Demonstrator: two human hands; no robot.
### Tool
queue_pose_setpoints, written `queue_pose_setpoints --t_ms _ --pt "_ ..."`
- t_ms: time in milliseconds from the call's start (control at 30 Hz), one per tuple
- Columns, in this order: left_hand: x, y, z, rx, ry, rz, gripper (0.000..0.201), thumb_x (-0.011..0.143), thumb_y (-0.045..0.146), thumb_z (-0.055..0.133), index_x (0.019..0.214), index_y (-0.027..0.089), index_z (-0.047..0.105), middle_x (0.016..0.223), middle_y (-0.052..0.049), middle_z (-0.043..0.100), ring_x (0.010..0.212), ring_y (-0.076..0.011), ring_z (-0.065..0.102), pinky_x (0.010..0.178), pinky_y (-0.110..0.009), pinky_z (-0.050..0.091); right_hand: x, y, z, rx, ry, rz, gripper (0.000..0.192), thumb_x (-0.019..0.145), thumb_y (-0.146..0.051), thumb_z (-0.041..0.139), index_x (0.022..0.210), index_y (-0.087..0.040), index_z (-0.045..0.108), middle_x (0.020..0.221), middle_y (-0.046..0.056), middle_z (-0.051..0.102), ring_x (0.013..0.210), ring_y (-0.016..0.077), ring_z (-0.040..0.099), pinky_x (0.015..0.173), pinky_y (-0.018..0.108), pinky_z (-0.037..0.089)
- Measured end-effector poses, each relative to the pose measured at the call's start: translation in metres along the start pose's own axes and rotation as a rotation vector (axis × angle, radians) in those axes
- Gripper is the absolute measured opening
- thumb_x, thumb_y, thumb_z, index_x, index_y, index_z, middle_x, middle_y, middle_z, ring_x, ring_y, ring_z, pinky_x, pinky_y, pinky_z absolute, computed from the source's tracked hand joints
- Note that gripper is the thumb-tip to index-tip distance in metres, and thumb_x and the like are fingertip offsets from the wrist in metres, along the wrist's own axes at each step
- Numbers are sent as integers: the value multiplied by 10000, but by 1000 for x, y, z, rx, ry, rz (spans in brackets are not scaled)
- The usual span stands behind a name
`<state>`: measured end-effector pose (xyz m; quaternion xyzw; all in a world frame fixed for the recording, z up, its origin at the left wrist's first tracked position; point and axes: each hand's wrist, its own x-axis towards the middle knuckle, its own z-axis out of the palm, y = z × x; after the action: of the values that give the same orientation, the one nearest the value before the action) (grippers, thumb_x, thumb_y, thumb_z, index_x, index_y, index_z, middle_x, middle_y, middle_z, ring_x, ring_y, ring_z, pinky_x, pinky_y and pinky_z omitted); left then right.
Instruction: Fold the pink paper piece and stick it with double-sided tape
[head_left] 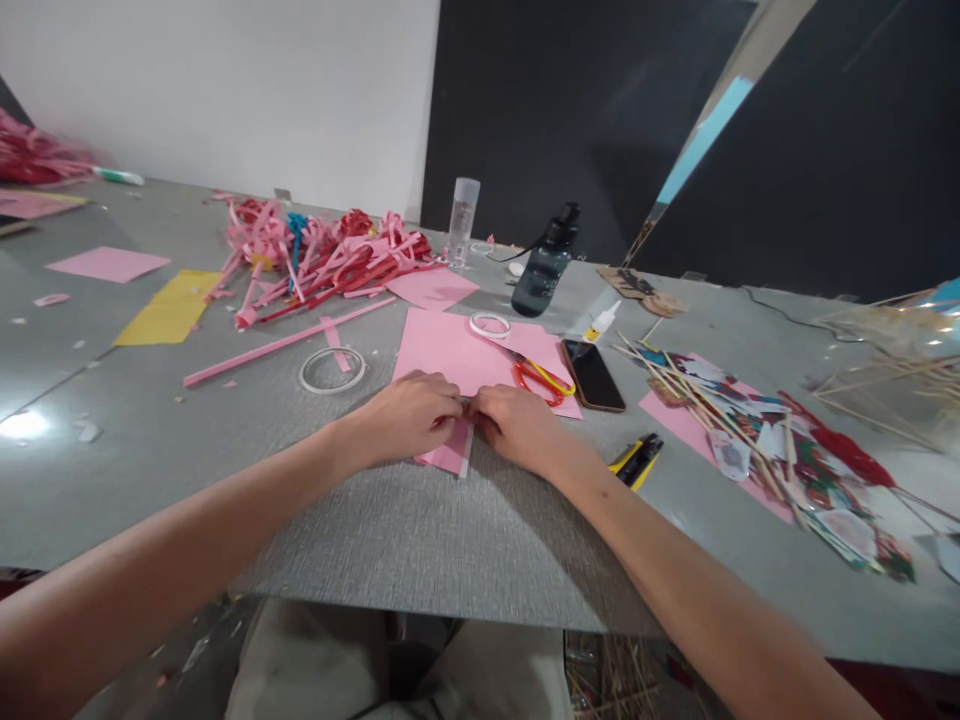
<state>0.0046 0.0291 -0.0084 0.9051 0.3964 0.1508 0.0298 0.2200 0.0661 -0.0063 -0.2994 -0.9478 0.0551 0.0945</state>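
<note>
Pink paper strip [452, 455] at near table [420, 540] edge, pinched between left hand [409, 415] and right hand [517, 428], both closed on its top end. Looks thin, floppy, easy to crease, so grab by edges. Red scissors [541, 380], phone [592, 375], tape roll [332, 370] just beyond.

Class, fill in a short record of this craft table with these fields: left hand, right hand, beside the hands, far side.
left hand: left hand pinches pink paper strip
right hand: right hand pinches the same strip
beside the hands: red scissors, phone, tape roll
far side: dark water bottle, pile of pink strips
</note>
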Motion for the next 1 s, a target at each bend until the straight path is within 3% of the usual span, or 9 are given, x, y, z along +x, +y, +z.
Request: queue_pose_setpoints --t_ms 400,567,1000 --pt "5 -2 6 -6 35 76 146 895 221 527 785 183 616 855 -43 619 888 -215 567 831 -371 457 1 16 9 41 28 -147 185 896 -70 469 909 -162 629 857 76 652 812 211 558 722 337 404" --pt "3 -7 7 -98 25 76 152 902 205 517 834 172 649 885 -56 638 907 -226 575 850 -391 480 -2 17 10 82 46 -172 215 915 -67 456 1005 -127 642 893 88 659 823 217 558 740 351 446" --pt "2 -13 8 -209 10 129 206 928 265 515 993 176 689 1033 -98 693 981 -273 616 925 -487 510 -7 21 5 85 20 -168 238 989 -125 419 1020 -158 652 969 110 689 868 238 601 747 391 505"
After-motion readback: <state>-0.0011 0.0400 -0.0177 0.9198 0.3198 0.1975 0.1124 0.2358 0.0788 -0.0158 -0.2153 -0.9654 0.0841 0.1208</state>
